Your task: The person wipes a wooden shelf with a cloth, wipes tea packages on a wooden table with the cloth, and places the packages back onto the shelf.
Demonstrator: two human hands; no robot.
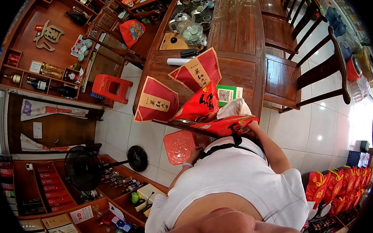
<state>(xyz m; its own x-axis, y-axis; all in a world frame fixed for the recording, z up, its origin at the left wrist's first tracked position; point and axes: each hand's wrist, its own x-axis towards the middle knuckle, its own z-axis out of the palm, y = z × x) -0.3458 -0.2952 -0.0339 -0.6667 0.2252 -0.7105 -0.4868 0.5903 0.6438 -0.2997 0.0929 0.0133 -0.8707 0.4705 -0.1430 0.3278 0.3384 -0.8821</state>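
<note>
My right hand is closed at the right end of a shiny red package with black brush lettering, at the table's near edge. My left hand hangs low beside a red plastic stool; its fingers are too dark to make out. Another red package with black lettering lies just beyond the first. Two dark red paper bags with tan labels, a left bag and a far bag, lie around it. A crumpled white cloth rests behind the near package.
On the wooden table are a green QR-code sign, a white roll and a glass teapot. Wooden chairs line the right side. At left stand a red stool and a black fan.
</note>
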